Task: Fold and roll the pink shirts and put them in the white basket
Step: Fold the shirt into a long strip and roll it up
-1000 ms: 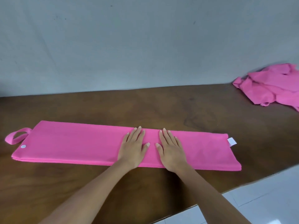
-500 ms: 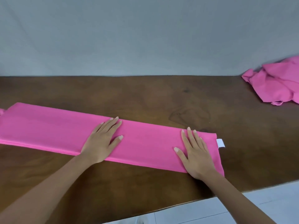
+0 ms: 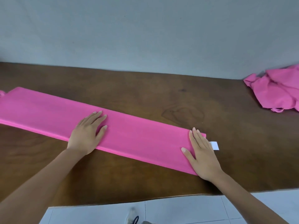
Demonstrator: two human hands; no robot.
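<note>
Bare worktop [image 3: 161, 94] open behind the long folded pink shirt [image 3: 137, 135], wall [image 3: 145, 29] closing the far edge, crumpled pink pile [image 3: 275, 91] blocking the far right corner, open strip along the near edge

Left hand [image 3: 87, 135], right hand [image 3: 202, 157]: flat, fingers straight.

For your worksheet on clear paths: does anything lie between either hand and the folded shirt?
Nothing does. The left hand and right hand both rest flat on the folded shirt. The basket is not in view.

Dark wood table [image 3: 161, 97] against plain grey wall [image 3: 145, 29]; pale, possibly tiled, floor [image 3: 186, 210] below.
</note>
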